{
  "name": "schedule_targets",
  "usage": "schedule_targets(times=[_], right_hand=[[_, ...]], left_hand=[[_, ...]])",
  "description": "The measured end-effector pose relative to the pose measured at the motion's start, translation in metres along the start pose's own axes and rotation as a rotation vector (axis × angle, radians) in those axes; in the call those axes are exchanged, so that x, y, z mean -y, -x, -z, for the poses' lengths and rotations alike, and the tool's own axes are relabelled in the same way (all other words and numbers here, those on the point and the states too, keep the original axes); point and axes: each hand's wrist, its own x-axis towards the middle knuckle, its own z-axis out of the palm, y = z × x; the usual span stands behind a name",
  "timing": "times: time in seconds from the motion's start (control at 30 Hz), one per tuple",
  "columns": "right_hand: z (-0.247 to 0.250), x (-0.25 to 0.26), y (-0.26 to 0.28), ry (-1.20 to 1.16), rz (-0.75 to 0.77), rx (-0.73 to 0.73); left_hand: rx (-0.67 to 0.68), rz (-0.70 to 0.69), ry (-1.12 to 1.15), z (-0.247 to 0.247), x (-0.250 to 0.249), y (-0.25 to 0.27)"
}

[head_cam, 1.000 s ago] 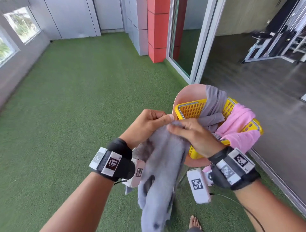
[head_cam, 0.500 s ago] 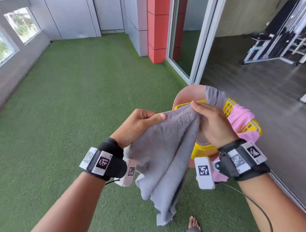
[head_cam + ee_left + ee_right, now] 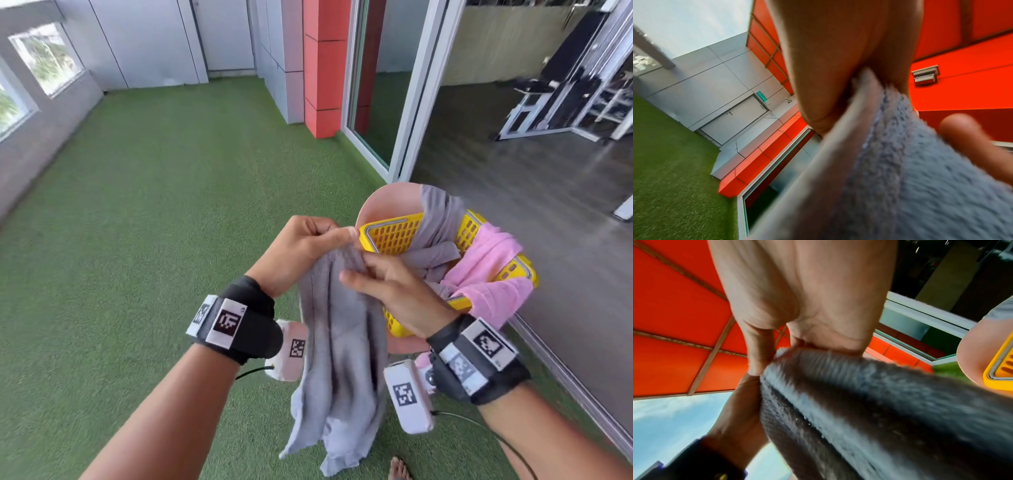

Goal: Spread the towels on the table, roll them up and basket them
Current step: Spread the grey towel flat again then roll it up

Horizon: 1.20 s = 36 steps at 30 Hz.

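— What are the hands doing with the grey towel (image 3: 339, 346)?

— Both pinch its top edge. The left hand (image 3: 301, 251) has thumb and curled fingers clamped on the bunched hem, and the right hand (image 3: 394, 291) grips the cloth just beside it, fingertips almost touching the left thumb. The rest hangs down in loose folds between the forearms, above the green turf (image 3: 137, 240).

— How does that compare with half a second ago?

— Then the hands were apart and the towel's upper edge was stretched out flat between them, the right hand raised in front of the yellow basket (image 3: 394, 236). Now they have come together again and the fabric is gathered into a narrow hanging bundle.

— And the basket?

— It sits on a pink round seat (image 3: 387, 202), near the seat's right edge, unchanged. A second grey towel (image 3: 438, 226) drapes over its far rim and a pink towel (image 3: 493, 270) spills over its right rim.
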Motion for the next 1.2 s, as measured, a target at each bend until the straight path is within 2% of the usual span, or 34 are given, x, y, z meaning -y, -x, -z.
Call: schedule_targets(times=[0.07, 0.17, 0.23, 0.3, 0.4, 0.5, 0.57, 0.63, 0.7, 0.77, 0.83, 0.87, 0.93, 1.0, 1.03, 1.1, 1.17, 1.2], right_hand=[[0.006, 0.005, -0.002, -0.042, 0.068, -0.063], [0.022, 0.015, -0.007, -0.296, 0.093, -0.190], [0.024, 0.015, -0.008, -0.349, 0.090, -0.215], [0.018, 0.011, -0.008, -0.230, 0.061, -0.166], [0.010, 0.006, -0.009, -0.139, 0.064, -0.135], [0.015, 0.006, -0.013, -0.144, 0.066, -0.215], [0.025, 0.009, -0.014, -0.086, 0.058, -0.266], [0.038, 0.018, -0.013, -0.075, 0.101, -0.365], [0.058, 0.030, -0.010, -0.126, 0.182, -0.534], [0.080, 0.040, -0.005, -0.187, 0.275, -0.686], [0.089, 0.037, 0.000, -0.096, 0.289, -0.741], [0.086, 0.028, 0.004, 0.024, 0.245, -0.708], [0.067, 0.001, 0.020, 0.233, 0.073, -0.465], [0.052, -0.025, 0.041, 0.409, -0.113, -0.190], [0.053, -0.034, 0.052, 0.443, -0.154, -0.123], [0.070, -0.033, 0.071, 0.351, -0.159, -0.126], [0.097, -0.014, 0.091, 0.154, -0.130, -0.293], [0.112, -0.005, 0.101, 0.068, -0.096, -0.431]], left_hand=[[0.044, 0.020, 0.044, -0.001, 0.010, -0.001], [0.054, 0.056, 0.233, -0.003, 0.027, 0.006], [-0.056, 0.015, 0.294, -0.006, 0.028, 0.006], [-0.142, -0.040, 0.292, -0.008, 0.023, 0.001], [-0.123, -0.100, 0.090, -0.011, 0.017, -0.010], [-0.056, -0.103, -0.124, -0.017, 0.015, -0.015], [-0.046, -0.088, -0.176, -0.020, 0.017, -0.016], [0.007, -0.063, -0.146, -0.025, 0.021, -0.012], [0.054, -0.033, -0.103, -0.031, 0.031, -0.005], [0.034, -0.008, -0.059, -0.037, 0.042, 0.004], [-0.034, 0.013, -0.064, -0.044, 0.049, 0.009], [-0.063, 0.017, -0.092, -0.047, 0.051, 0.009], [-0.064, 0.015, -0.139, -0.056, 0.053, 0.002], [0.027, 0.003, -0.152, -0.071, 0.049, -0.005], [0.080, -0.002, -0.156, -0.080, 0.048, -0.007], [0.147, -0.004, -0.166, -0.097, 0.046, -0.009], [0.201, 0.006, -0.154, -0.115, 0.048, -0.006], [0.235, 0.012, -0.149, -0.124, 0.049, -0.003]])
